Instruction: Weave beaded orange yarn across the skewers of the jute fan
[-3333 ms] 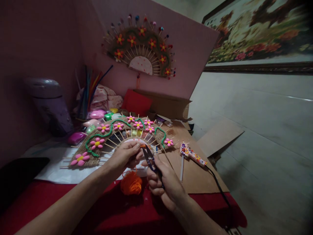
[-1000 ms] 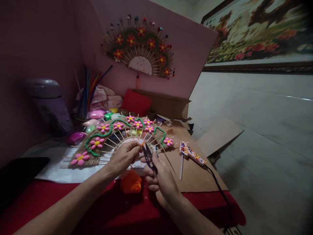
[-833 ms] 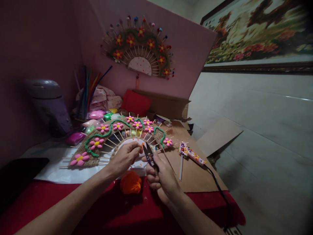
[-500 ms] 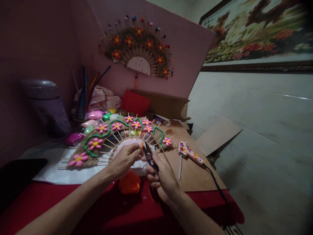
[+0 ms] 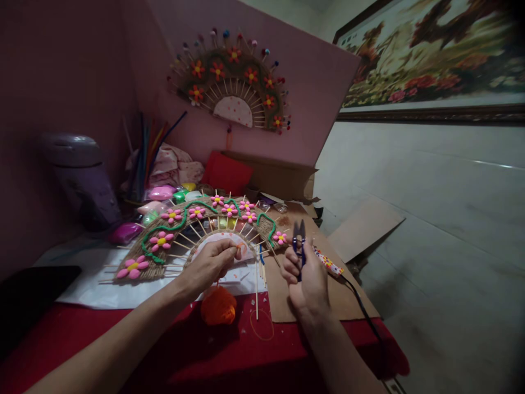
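Observation:
My left hand is pinched shut on orange yarn, a short end of which shows at the fingertips. A strand runs down from under that hand to the ball of orange yarn on the red cloth. Off to the right, my right hand grips dark thread snips, blades pointing up. Behind my left hand lies a half-round fan of twine and thin sticks, decorated with pink flowers and a wavy green cord. Its white spotted centre is partly covered by the left hand.
A patterned glue gun with a black cord lies on the cardboard, partly behind my right hand. Loose sticks and a rubber band lie nearby. Bags of coloured clay and a purple bottle stand behind. A finished-looking fan hangs above.
My right hand has moved right with the snips, away from the yarn, and now covers part of the glue gun. My left hand stays in place, still pinching the yarn.

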